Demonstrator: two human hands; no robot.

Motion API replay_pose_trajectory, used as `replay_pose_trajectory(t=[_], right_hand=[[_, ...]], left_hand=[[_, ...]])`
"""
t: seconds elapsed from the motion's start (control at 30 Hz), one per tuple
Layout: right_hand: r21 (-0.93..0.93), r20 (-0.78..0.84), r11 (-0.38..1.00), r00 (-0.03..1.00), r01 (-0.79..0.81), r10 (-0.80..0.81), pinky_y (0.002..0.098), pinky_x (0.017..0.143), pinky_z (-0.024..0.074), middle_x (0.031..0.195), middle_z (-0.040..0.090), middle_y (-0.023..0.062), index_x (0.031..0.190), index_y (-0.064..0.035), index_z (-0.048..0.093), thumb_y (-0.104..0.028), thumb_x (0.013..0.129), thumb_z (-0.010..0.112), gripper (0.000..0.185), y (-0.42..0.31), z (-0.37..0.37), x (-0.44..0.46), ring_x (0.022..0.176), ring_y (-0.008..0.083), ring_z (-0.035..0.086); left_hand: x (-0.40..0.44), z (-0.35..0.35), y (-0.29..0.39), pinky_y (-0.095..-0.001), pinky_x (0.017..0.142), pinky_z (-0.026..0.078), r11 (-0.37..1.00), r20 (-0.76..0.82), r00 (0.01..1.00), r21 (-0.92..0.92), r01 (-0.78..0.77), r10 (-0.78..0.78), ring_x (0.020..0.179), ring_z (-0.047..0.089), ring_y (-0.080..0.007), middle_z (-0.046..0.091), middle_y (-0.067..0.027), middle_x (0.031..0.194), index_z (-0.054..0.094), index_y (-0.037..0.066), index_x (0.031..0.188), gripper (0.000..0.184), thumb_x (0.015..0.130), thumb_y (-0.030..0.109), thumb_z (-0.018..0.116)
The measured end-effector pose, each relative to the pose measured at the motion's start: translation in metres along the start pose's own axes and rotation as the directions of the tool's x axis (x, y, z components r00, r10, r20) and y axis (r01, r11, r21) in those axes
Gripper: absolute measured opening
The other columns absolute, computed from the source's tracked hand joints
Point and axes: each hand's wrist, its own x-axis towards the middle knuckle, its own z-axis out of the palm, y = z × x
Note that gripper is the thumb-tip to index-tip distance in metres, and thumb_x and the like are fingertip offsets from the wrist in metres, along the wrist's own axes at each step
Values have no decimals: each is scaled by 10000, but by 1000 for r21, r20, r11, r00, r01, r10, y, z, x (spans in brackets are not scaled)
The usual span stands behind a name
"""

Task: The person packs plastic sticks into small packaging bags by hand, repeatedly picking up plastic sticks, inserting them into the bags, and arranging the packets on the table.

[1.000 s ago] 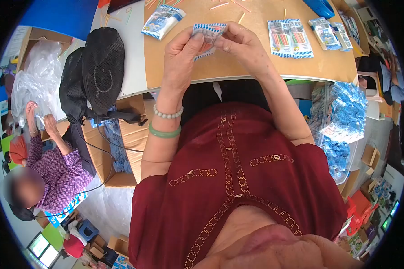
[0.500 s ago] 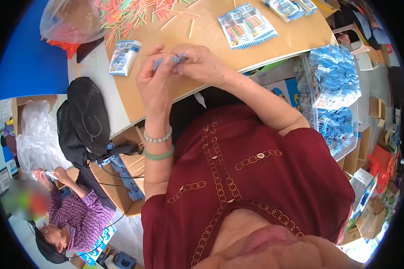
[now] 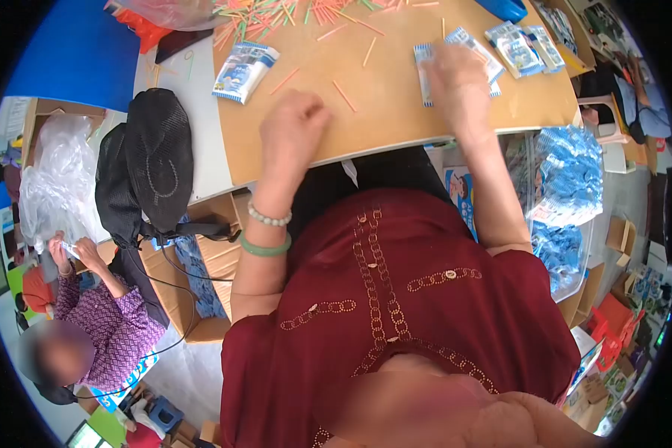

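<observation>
My left hand [image 3: 295,131], with a beaded bracelet and a green bangle on its wrist, hovers over the front of the table. Its fingers are curled in, and nothing shows between them. Close to it lie loose pink sticks [image 3: 344,95]. Farther right, my right hand [image 3: 459,89] is over a blue-and-white printed packet [image 3: 423,75] and covers part of it. Motion smears its fingers, so its grip is unclear. Another blue-and-white packet [image 3: 245,71] lies left of my left hand.
A heap of coloured sticks [image 3: 313,11] lies at the table's far side. More packets [image 3: 517,51] are at the right. A bin of blue wrappers [image 3: 567,179] stands by the table's right edge, a black bag [image 3: 157,157] at the left. Another person [image 3: 108,321] sits at lower left.
My hands, together around a small blue-and-white piece before, are now apart. The right hand has moved right onto the packets. That piece no longer shows between them.
</observation>
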Motion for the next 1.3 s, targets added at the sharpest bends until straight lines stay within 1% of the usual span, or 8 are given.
replay_pose_trajectory(t=[0.1,0.47,0.67,0.8,0.9,1.07,1.17,1.3], right_hand=[[105,545,994,838,-31,-31,427,691,475,785,609,143,849,-39,568,-240,809,598,207,-63,6,-5,769,349,593],[56,220,871,845,488,-488,466,714,479,865,610,159,931,-32,550,-149,853,474,160,-16,130,91,824,329,613],[-160,483,986,875,48,36,451,794,488,936,639,122,1035,-40,570,-230,907,464,252,-10,154,153,951,307,615],[-367,615,929,735,-53,285,436,832,483,1017,652,95,1100,-52,585,-332,908,481,355,-13,144,163,968,269,626],[-358,770,883,440,-303,463,428,866,471,1038,659,87,1096,-107,633,-394,867,521,384,-40,135,189,990,230,624],[-347,591,857,620,-382,516,435,889,453,1019,667,103,999,-115,680,-462,798,561,419,-14,201,206,985,232,624],[-276,845,937,411,-214,342,406,956,401,1073,661,69,1032,-105,677,-419,806,578,399,-11,183,220,1081,227,586],[-213,824,970,512,-117,243,435,896,453,1076,657,103,1025,-75,666,-478,758,590,489,-7,180,214,1017,271,617]], left_hand=[[3,1,6,-354,678,479,953,110,992,287,-96,66,775,611,-270,600,-130,800,643,16,820,112,762,112,646],[17,-8,-4,-431,739,486,913,-66,997,407,-5,35,864,590,-355,565,-186,956,590,-10,909,188,781,125,617],[48,6,1,-443,776,488,909,4,995,407,87,-97,905,587,-364,548,-211,1005,562,-27,981,256,769,102,624],[51,11,-1,-447,819,473,948,64,998,318,-9,-12,938,579,-358,553,-206,1012,569,-28,1018,284,767,91,627],[44,9,-1,-445,851,459,975,82,994,202,-94,79,964,569,-358,555,-209,1049,577,-32,1047,303,771,84,623],[33,-2,-10,-413,866,454,998,-26,999,-64,-29,27,976,565,-341,545,-216,1145,600,-31,1058,312,772,87,637],[28,-9,-13,-387,839,469,993,-37,999,-118,20,-24,945,581,-312,540,-209,1176,612,-32,1036,293,769,84,646],[23,-13,-16,-337,771,485,955,5,989,-261,142,-146,878,593,-248,559,-180,1117,628,-36,984,240,763,56,648]])
